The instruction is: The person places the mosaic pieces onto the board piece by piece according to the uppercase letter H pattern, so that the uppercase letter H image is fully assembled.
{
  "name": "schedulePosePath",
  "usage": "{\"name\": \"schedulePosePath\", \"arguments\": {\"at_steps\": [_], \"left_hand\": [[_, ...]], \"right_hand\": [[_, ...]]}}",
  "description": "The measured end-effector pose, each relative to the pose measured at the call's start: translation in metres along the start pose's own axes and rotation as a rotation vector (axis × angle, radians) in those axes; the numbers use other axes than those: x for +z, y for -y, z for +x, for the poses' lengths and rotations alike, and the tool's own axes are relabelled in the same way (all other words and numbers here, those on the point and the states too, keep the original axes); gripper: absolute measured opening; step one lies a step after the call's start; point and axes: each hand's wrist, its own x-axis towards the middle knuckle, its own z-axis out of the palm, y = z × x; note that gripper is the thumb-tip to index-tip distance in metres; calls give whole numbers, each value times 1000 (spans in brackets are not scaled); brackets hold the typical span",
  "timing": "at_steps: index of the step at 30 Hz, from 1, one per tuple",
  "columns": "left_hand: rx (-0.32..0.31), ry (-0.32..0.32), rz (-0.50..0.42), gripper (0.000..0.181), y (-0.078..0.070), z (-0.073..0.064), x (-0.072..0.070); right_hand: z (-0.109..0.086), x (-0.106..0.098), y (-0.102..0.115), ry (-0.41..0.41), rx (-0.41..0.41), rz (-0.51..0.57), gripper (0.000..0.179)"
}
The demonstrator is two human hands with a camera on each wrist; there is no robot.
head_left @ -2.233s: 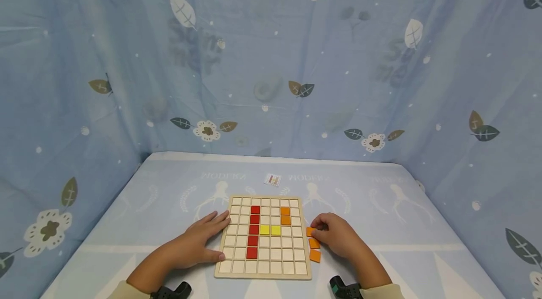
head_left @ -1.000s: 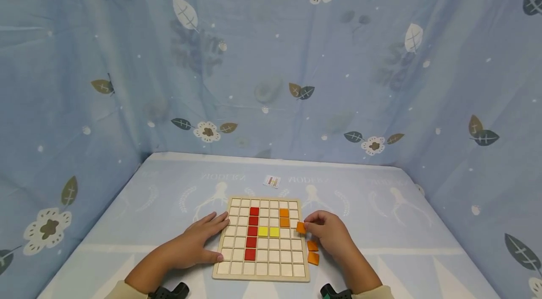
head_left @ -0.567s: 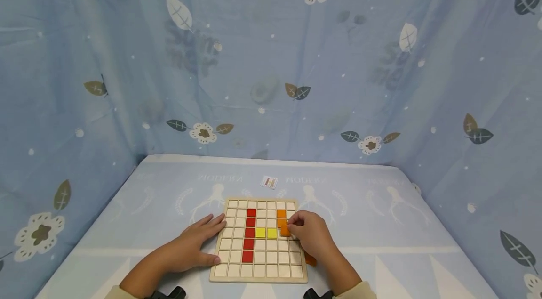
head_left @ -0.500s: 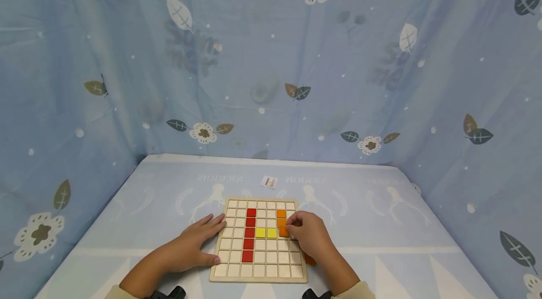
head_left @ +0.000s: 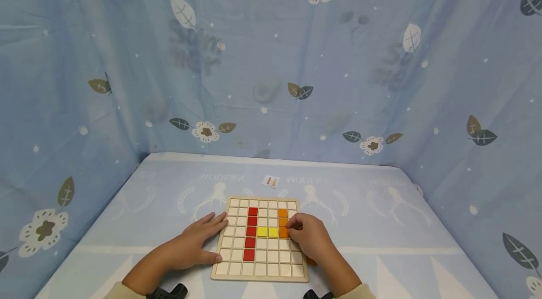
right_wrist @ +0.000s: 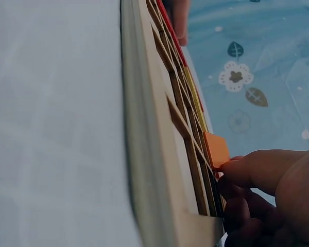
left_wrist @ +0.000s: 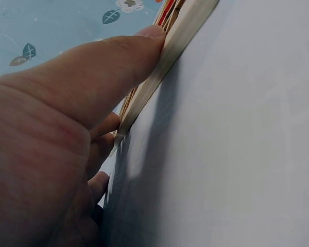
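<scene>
A wooden grid board lies on the table, with a column of red tiles, two yellow tiles and two orange tiles set in its cells. My left hand spreads along the board's left edge; its thumb rests on the wooden rim. At the right of the yellow row, my right hand pinches another orange tile between thumb and fingers. That tile looks slightly tilted over its cell in the right wrist view. A loose orange tile shows partly under the right hand.
A small printed card with a coloured grid pattern lies behind the board. The table has a pale patterned cover, and a blue flowered curtain encloses it behind and at both sides.
My right hand has picked an orange tile from beside the board and moved it left, below the two orange tiles. My left hand has stayed on the board's edge.
</scene>
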Motion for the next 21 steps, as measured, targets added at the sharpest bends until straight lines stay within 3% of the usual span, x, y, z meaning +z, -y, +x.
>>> {"name": "schedulePosePath", "arguments": {"at_steps": [9,21], "left_hand": [[7,1,1,98,0,1,0],[6,-9,-1,99,0,1,0]], "right_hand": [[-1,-3,1,20,-8,-82,12],[-2,-4,-4,-4,-59,-41,7]]}}
